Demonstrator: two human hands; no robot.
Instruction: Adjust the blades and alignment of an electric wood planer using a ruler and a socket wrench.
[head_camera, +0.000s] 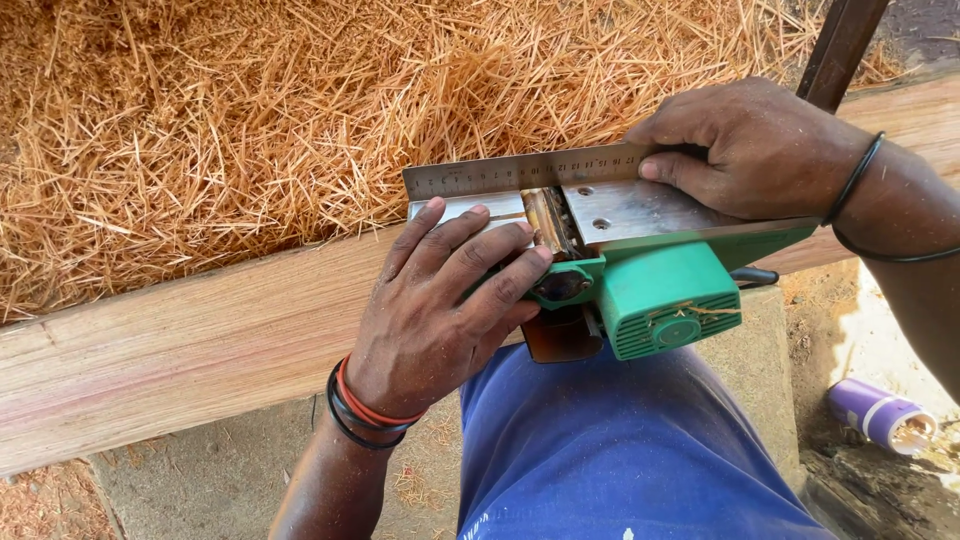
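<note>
Blue cloth (620, 450) over the person's lap lies nearest, and just beyond it a green electric planer (660, 290) rests upside down, sole up, against a long wooden beam (200, 330). Left hand (440, 310) lies with fingers spread flat on the sole's front end, while right hand (750, 150) presses a steel ruler (520, 172) on edge along it. Farthest lies a heap of orange wood shavings (250, 120).

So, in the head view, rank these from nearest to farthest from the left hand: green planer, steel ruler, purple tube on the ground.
From the left hand:
1. Green planer: under its fingers, upturned on the lap.
2. Steel ruler: just above, along the planer's sole, held by the right hand.
3. Purple tube: far right, on the ground.
</note>
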